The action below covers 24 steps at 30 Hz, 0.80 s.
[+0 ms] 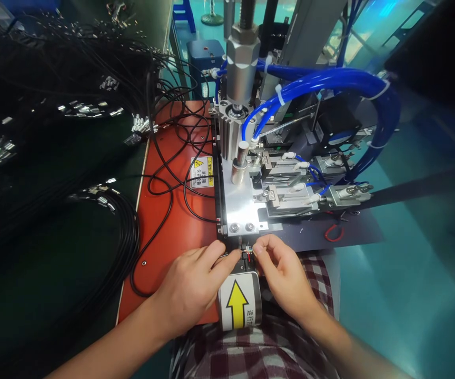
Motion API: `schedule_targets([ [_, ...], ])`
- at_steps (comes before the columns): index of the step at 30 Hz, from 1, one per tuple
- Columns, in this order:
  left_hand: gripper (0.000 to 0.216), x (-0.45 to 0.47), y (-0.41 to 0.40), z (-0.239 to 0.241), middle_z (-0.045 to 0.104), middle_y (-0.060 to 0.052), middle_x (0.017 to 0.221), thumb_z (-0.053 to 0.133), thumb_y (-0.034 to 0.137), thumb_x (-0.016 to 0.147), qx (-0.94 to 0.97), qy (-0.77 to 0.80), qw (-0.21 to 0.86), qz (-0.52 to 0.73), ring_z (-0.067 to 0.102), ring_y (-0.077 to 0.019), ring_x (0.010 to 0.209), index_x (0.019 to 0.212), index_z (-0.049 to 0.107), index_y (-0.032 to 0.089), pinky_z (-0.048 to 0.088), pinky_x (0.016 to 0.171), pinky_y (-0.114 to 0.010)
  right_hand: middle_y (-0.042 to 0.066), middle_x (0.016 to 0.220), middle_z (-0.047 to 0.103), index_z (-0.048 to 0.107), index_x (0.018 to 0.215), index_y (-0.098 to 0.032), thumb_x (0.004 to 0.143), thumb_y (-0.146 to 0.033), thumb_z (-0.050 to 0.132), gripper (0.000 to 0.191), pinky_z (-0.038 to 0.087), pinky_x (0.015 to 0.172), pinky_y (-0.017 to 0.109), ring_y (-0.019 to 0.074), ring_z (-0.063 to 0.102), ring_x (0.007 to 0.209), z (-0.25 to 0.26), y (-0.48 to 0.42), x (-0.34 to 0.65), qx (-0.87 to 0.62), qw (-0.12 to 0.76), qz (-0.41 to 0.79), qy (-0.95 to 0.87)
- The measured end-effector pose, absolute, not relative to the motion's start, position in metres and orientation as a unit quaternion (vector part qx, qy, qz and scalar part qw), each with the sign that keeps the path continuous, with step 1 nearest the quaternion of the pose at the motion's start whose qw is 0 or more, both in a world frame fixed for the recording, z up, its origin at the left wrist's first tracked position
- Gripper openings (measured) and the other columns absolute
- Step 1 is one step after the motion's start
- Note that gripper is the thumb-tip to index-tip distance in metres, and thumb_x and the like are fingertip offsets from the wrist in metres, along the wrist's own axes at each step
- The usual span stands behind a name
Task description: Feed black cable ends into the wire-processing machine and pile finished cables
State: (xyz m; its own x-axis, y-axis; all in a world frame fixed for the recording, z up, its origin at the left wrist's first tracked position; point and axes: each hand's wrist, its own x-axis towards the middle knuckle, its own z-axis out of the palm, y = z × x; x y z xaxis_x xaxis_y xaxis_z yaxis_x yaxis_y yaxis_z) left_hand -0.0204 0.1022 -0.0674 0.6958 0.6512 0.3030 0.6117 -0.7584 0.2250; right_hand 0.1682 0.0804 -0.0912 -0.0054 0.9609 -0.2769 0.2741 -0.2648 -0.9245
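Several thin coloured wire ends [248, 251], too small to make out clearly, show between my two hands at the front of the machine, just below its shiny metal plate [241, 208]. My right hand [286, 276] pinches at their right side with thumb and forefinger. From the left, my left hand [191, 284] reaches in with its fingers curled and its thumb and forefinger at the same spot; what they grip is hidden. Below the fingertips is a white label with a yellow arrow [238, 305] on the machine's front.
Black cables [172, 195] loop across the red table [158, 239] left of the machine. Bundles of cable with shiny ends [103, 200] lie further left. Blue air hoses [330, 81] arch over the pneumatic cylinders [290, 202] at right. A red wire loop [334, 233] lies nearby.
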Motion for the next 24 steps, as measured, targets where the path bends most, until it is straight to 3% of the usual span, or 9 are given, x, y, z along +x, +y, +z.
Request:
schedule_targets([
  [3, 0.032, -0.0202, 0.1026, -0.0674, 0.059, -0.008, 0.078, 0.035, 0.011, 0.092, 0.92, 0.341, 0.051, 0.185, 0.057, -0.017, 0.059, 0.109, 0.062, 0.01, 0.049, 0.05, -0.027, -0.001, 0.066, 0.05, 0.05, 0.075, -0.022, 0.091, -0.034, 0.048, 0.021, 0.034, 0.055, 0.027, 0.0151, 0.045, 0.06, -0.0871, 0.0823, 0.1673, -0.628, 0.338, 0.478, -0.512],
  [8, 0.033, -0.0199, 0.1022, -0.0663, 0.059, -0.007, 0.078, 0.033, 0.01, 0.092, 0.919, 0.343, 0.043, 0.187, 0.057, -0.0163, 0.059, 0.108, 0.062, 0.01, 0.048, 0.051, -0.026, -0.006, 0.051, 0.042, 0.047, 0.069, -0.021, 0.089, -0.041, 0.049, 0.028, 0.029, 0.048, 0.025, 0.0118, 0.036, 0.048, -0.0844, 0.0881, 0.168, -0.58, 0.321, 0.63, -0.404],
  [13, 0.034, -0.0199, 0.102, -0.0661, 0.06, -0.008, 0.078, 0.033, 0.01, 0.092, 0.92, 0.341, 0.038, 0.189, 0.058, -0.0162, 0.06, 0.108, 0.062, 0.01, 0.048, 0.051, -0.026, -0.006, 0.056, 0.043, 0.05, 0.071, -0.02, 0.086, -0.042, 0.054, 0.027, 0.03, 0.049, 0.024, 0.0114, 0.038, 0.052, -0.0858, 0.0879, 0.1687, -0.611, 0.34, 0.579, -0.42],
  [18, 0.033, -0.0201, 0.1015, -0.0673, 0.06, -0.008, 0.079, 0.033, 0.009, 0.091, 0.92, 0.34, 0.042, 0.192, 0.058, -0.0166, 0.06, 0.108, 0.062, 0.01, 0.048, 0.051, -0.026, -0.007, 0.051, 0.041, 0.046, 0.067, -0.02, 0.086, -0.046, 0.053, 0.033, 0.029, 0.048, 0.024, 0.0106, 0.035, 0.048, -0.0882, 0.0902, 0.1704, -0.555, 0.33, 0.656, -0.392],
  [24, 0.032, -0.0211, 0.1014, -0.0666, 0.059, -0.007, 0.079, 0.035, 0.009, 0.091, 0.92, 0.34, 0.05, 0.19, 0.057, -0.017, 0.06, 0.109, 0.061, 0.009, 0.048, 0.05, -0.027, -0.003, 0.062, 0.048, 0.05, 0.071, -0.021, 0.088, -0.041, 0.051, 0.026, 0.033, 0.053, 0.026, 0.0137, 0.042, 0.057, -0.0871, 0.0876, 0.1704, -0.619, 0.327, 0.523, -0.485],
])
